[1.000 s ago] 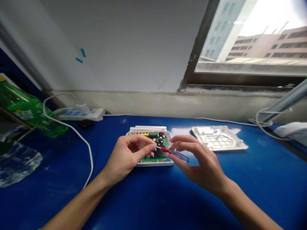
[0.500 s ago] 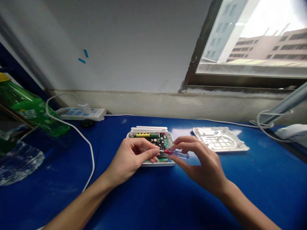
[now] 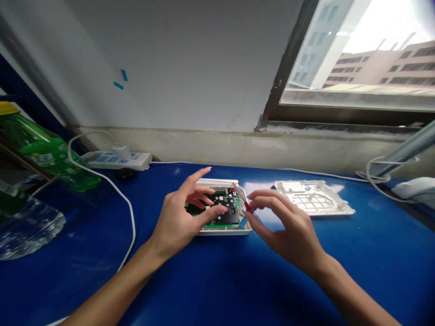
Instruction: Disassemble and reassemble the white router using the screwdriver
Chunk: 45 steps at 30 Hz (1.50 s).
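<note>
The left hand [image 3: 183,217] is hanging open over the near part of the case, fingers spreading and not grasping anything; whether its fingertips are touching the circuit board [image 3: 224,225] I cannot tell. The right hand [image 3: 285,224] is pinching a small screwdriver [image 3: 248,207] between thumb and fingers at the right edge of the case, most of the tool hiding behind the fingers and only its red part showing clearly. The open white case [image 3: 242,226] is lying on the blue table [image 3: 306,271], between the hands, with the board seated inside it. Just right of it, a white plastic cover [image 3: 314,198] is lying flat. Farther left, a white cable [image 3: 127,213] is curving across the table toward a power strip [image 3: 117,160], beside a green bottle [image 3: 47,156]. A window [image 3: 356,54] is showing buildings beyond.
</note>
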Tool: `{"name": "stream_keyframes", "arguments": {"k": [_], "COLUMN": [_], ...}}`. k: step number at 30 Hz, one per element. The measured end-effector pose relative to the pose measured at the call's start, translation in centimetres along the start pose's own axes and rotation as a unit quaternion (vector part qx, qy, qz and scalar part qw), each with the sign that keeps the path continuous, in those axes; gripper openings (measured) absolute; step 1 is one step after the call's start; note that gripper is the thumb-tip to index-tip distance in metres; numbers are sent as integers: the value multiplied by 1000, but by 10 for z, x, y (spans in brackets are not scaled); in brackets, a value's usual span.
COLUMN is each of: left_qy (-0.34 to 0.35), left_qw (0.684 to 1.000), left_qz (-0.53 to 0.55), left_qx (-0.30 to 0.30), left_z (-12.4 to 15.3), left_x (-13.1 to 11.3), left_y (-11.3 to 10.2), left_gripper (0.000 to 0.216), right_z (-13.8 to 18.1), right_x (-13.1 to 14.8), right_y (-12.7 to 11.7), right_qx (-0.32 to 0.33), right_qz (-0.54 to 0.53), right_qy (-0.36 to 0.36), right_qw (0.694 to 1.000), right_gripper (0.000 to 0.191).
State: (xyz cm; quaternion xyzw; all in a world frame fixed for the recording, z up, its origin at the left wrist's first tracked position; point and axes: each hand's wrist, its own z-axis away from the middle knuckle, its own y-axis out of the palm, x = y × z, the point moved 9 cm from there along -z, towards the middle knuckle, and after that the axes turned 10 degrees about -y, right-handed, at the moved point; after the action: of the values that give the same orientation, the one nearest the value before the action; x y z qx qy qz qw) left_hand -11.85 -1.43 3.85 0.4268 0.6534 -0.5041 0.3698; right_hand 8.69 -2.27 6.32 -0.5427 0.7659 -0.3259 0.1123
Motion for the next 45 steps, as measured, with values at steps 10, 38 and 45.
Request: {"name": "stream_keyframes", "arguments": {"k": [10, 38, 45], "left_qy": [112, 93, 80], "left_qw": [930, 921, 918], "left_qz": [-331, -339, -349], "left_qx": [116, 167, 169], "left_z": [1, 0, 1], "left_x": [5, 32, 34], "left_y": [10, 1, 1], "left_gripper": [71, 108, 108], "right_z": [39, -27, -31], "right_x": [-72, -49, -46], "right_y": [20, 89, 94], "right_qx": [169, 287, 311], "right_qz": [77, 147, 147], "right_qy": [230, -8, -39], "right_qw": [955, 946, 938], "right_gripper": [7, 12, 14]}}
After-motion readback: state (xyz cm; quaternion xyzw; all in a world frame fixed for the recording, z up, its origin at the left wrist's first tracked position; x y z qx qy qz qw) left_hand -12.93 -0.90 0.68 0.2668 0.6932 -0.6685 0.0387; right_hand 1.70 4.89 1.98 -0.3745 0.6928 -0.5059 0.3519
